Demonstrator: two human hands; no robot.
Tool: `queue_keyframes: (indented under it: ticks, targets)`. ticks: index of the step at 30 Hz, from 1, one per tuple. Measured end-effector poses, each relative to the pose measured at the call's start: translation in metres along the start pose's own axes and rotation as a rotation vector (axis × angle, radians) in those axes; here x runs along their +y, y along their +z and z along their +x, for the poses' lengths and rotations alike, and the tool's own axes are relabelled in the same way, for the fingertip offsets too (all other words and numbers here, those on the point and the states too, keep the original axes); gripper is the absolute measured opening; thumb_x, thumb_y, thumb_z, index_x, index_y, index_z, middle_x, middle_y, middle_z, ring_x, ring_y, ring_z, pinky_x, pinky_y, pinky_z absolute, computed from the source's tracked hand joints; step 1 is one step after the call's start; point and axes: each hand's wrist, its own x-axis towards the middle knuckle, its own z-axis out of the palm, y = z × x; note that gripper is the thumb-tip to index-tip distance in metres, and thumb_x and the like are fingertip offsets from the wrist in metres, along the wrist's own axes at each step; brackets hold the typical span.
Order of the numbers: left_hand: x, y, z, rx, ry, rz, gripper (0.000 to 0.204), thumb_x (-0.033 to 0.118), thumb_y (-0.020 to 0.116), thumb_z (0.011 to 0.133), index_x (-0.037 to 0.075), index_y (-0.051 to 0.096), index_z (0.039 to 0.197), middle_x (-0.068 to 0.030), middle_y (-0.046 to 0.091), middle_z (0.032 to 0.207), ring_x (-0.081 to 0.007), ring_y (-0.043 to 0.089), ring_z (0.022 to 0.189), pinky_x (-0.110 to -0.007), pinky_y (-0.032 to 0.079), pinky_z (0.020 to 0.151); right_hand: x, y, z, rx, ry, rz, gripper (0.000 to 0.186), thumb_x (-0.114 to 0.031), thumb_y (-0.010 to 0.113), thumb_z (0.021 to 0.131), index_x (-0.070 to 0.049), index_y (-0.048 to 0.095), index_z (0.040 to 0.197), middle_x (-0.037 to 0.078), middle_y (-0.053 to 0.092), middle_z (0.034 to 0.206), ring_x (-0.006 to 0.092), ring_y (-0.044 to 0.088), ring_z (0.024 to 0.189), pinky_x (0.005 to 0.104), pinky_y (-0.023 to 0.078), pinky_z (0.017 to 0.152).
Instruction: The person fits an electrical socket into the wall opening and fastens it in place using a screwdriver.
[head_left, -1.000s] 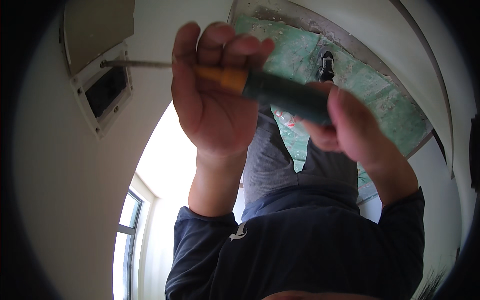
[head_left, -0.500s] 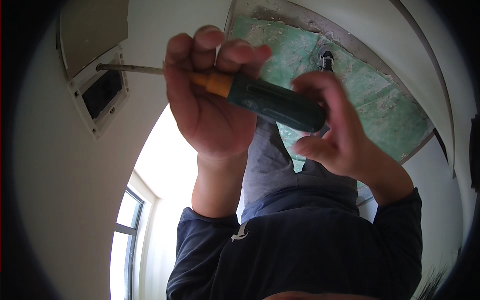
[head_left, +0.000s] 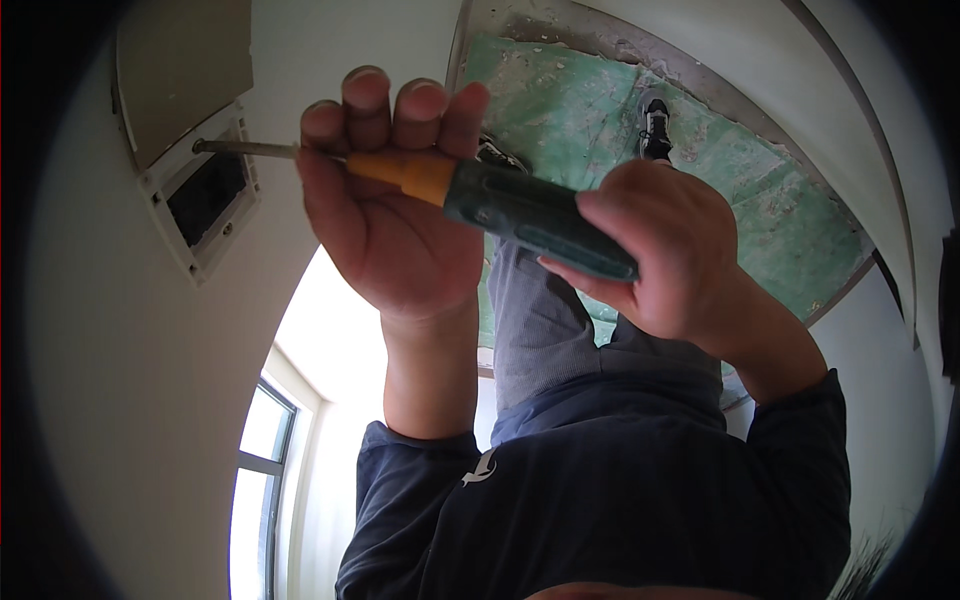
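A screwdriver (head_left: 520, 215) with a dark green handle and orange collar lies slantwise, its shaft pointing left. My right hand (head_left: 675, 245) is closed round the butt of the handle. Palm up and fingers raised, my left hand (head_left: 400, 220) steadies the front of the tool, its thumb crossing the metal shaft. At the shaft's far end a small round screw head (head_left: 199, 146) shows by the upper edge of a white mounting frame (head_left: 190, 255) on the wall. Inside the frame is a dark rectangular opening (head_left: 208, 195). Whether the tip sits in the screw is too small to tell.
A grey-brown flat panel (head_left: 185, 70) adjoins the top of the frame. Green sheeting (head_left: 780, 220) strewn with debris covers the floor under my shoes (head_left: 655, 130). A window (head_left: 265, 470) stands at the lower left, and a pale curved surface (head_left: 840, 100) rises at the right.
My right hand has gone from loose, parted fingers to a closed grip on the handle. The left hand and screwdriver handle have shifted slightly left and down; the left fingers stand straighter.
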Motion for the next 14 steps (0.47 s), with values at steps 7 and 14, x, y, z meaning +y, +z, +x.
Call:
queue_keyframes:
  ticks: [7, 14]
  targets:
    - [-0.01, -0.004, -0.003, 0.003, 0.051, -0.099, 0.041, 0.036, 0.029, 0.11, 0.011, 0.05, 0.135, -0.0139, 0.051, 0.142, -0.0348, 0.055, 0.127, -0.06, 0.039, 0.111, 0.003, -0.014, 0.003, -0.262, 0.702, 0.794, 0.042, -0.045, 0.06, 0.098, -0.005, 0.05, 0.107, -0.001, 0.05, 0.069, 0.0044, 0.042, 0.052, 0.0222, 0.03, 0.044]
    - [-0.005, -0.005, 0.0, -0.069, 0.068, -0.176, 0.04, 0.036, 0.03, 0.11, 0.01, 0.053, 0.131, -0.0132, 0.052, 0.14, -0.0341, 0.054, 0.129, -0.059, 0.04, 0.111, 0.023, -0.017, 0.004, -0.163, -0.592, -0.469, 0.055, -0.026, 0.078, 0.084, -0.005, 0.049, 0.126, 0.009, 0.062, 0.082, 0.0237, 0.065, 0.064, 0.0329, 0.05, 0.049]
